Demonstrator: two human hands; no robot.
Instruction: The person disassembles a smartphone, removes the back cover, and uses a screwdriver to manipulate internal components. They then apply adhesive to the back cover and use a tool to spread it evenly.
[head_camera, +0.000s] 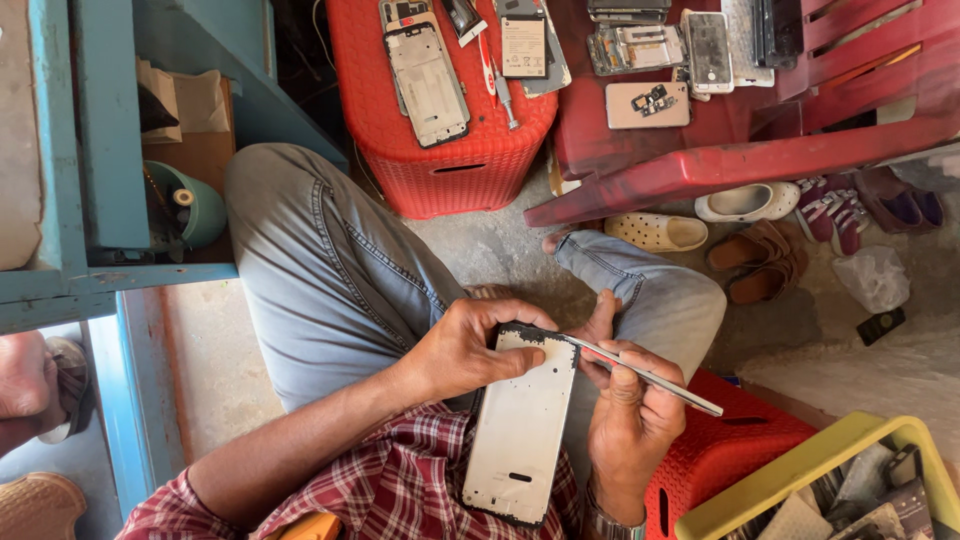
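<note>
we identify this as an informal phone repair workshop set on the ground. a red plastic stool (440, 120) and a red plastic chair (760, 130) serve as benches, carrying stripped phone frames (428, 82), circuit boards (635, 48) and a screwdriver (503, 95). a yellow crate (800, 475) holds spare parts. sandals (760, 262) lie on bare concrete.

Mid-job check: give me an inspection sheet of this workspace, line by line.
Surface: red woven stool and red bench, both carrying phone parts.
Job's things: phone frame on the lap; thin metal tool at its top edge.
Clutter: loose phone boards, screwdriver, yellow crate of scrap.
Grippers: left hand grips the frame's top; right hand holds the tool.
Cables: nothing seen.
Surroundings: shoes under the bench, blue shelving, another person's foot.
</note>
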